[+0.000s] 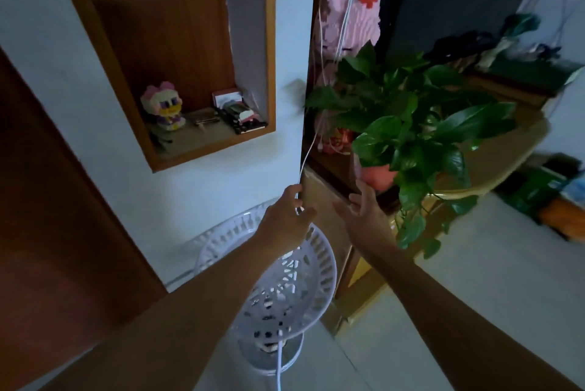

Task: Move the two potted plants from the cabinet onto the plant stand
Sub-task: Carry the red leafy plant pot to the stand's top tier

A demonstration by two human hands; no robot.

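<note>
Head view: both bare arms reach forward. Left hand (289,212) pinches thin white cable (308,150) between thumb and fingers, at wall corner. Right hand (359,212) open, fingers spread, empty, just below and beside pink pot (378,175), not touching. Pothos plant (411,115) in that pot sits on wooden cabinet (493,156), leaves trailing over edge. Second potted plant not discernible. White perforated plant stand (291,289) below hands, on floor beside cabinet. Wall niche (177,52) at left holds duck block figure (163,106). Pink block figure (351,11) behind plant.
</note>
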